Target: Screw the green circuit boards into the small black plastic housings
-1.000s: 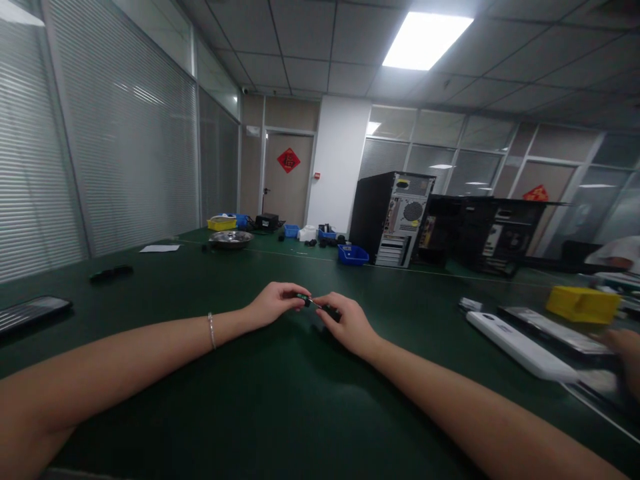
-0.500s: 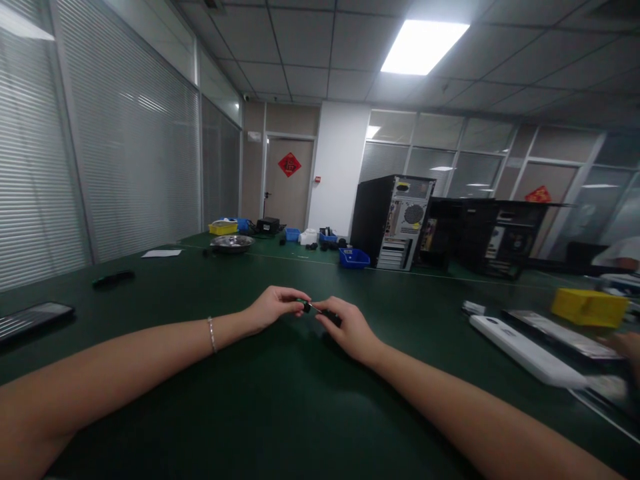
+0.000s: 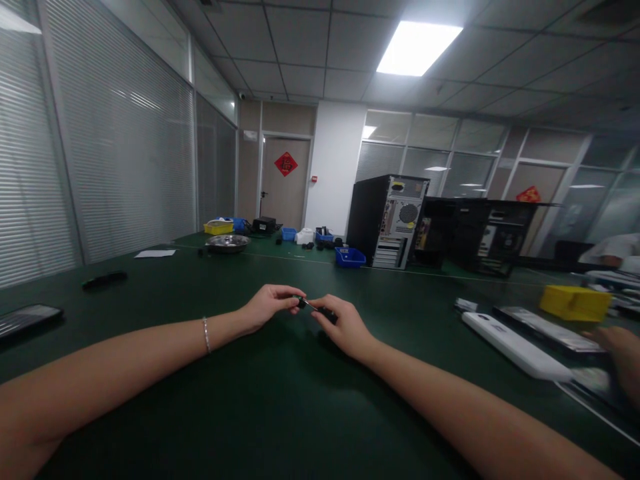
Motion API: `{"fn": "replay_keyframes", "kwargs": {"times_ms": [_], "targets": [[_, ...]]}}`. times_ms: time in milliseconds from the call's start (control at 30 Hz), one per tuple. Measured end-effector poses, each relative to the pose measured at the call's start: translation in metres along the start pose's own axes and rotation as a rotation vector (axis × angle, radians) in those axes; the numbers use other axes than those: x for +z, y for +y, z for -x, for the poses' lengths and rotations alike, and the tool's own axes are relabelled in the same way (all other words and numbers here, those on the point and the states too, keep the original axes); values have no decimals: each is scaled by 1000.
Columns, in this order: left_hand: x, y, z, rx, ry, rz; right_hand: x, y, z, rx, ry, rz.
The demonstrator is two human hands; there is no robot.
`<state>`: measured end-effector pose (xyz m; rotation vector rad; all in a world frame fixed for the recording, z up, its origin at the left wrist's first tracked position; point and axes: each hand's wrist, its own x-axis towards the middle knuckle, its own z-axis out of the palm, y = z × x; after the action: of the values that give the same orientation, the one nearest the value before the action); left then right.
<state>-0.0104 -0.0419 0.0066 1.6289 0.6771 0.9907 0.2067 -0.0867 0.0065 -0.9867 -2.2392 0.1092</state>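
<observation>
My left hand (image 3: 267, 308) is closed, pinching a small black part (image 3: 301, 303) between thumb and fingers. In my right hand (image 3: 350, 330) is a thin screwdriver (image 3: 327, 313) with a dark handle, gripped by the thumb and fingers. Its slim metal shaft points left and reaches the black part. Whether the tip sits in the part or only against it is too small to tell. Both hands are just above the dark green table (image 3: 240, 413), near its middle.
A steel bowl (image 3: 228, 244), a blue bin (image 3: 350, 257) and a computer tower (image 3: 385, 223) stand farther back. At left lie a phone (image 3: 30, 320) and a dark object (image 3: 105, 280). Rightward are a white slab (image 3: 515, 343), a yellow box (image 3: 575, 303) and another person's hand (image 3: 623, 353).
The view has shifted slightly, so everything sits a little farther left. My hands keep their pinch on the part and screwdriver. More of the other person's hand shows at right.
</observation>
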Motion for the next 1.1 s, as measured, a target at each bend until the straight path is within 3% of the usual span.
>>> {"fn": "replay_keyframes", "kwargs": {"times_ms": [367, 600, 700, 900, 1100], "targets": [[-6, -8, -4, 53, -47, -189, 3, 5, 1, 25, 30, -5], [2, 5, 7, 102, -393, -416, 6, 13, 1, 45, 58, -26], [6, 10, 9, 155, -459, -496, 8, 13, 0, 47, 55, -35], [5, 12, 9, 202, -473, -581, 4, 6, 1, 61, 33, -54], [6, 13, 10, 177, -343, -619, 2, 8, 0, 114, -27, -53]]}}
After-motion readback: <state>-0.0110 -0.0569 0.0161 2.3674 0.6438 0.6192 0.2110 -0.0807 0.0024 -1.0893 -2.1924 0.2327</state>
